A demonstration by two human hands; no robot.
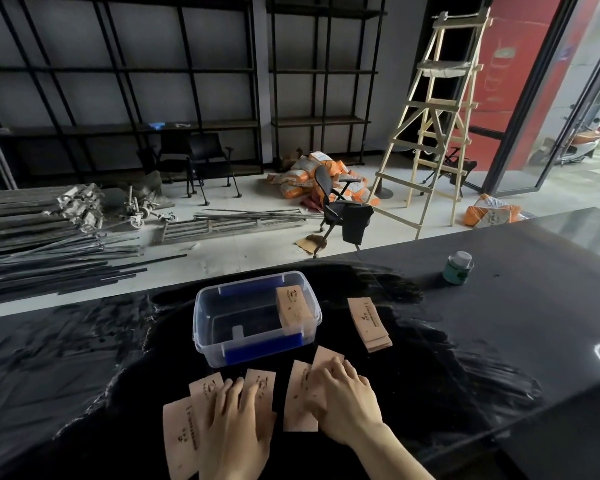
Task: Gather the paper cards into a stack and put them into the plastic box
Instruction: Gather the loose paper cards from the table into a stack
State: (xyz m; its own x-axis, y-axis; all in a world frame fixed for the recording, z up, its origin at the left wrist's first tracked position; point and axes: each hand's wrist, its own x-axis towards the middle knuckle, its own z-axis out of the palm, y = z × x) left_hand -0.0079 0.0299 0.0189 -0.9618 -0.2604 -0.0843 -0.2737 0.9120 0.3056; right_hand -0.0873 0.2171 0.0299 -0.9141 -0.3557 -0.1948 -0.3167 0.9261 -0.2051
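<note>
A clear plastic box [201,327] with blue latches stands on the black table, and a stack of tan paper cards [293,308] leans inside its right end. Several loose tan cards lie in front of the box. My left hand [236,420] rests flat, fingers spread, on the left group of cards [181,434]. My right hand [343,400] lies flat on the right group of cards [297,407]. Another small pile of cards [368,322] sits alone to the right of the box.
A small green jar [458,268] with a pale lid stands far right on the table [499,341]. Beyond the table's far edge are metal bars on the floor, a black office chair [340,209] and a wooden ladder [437,116].
</note>
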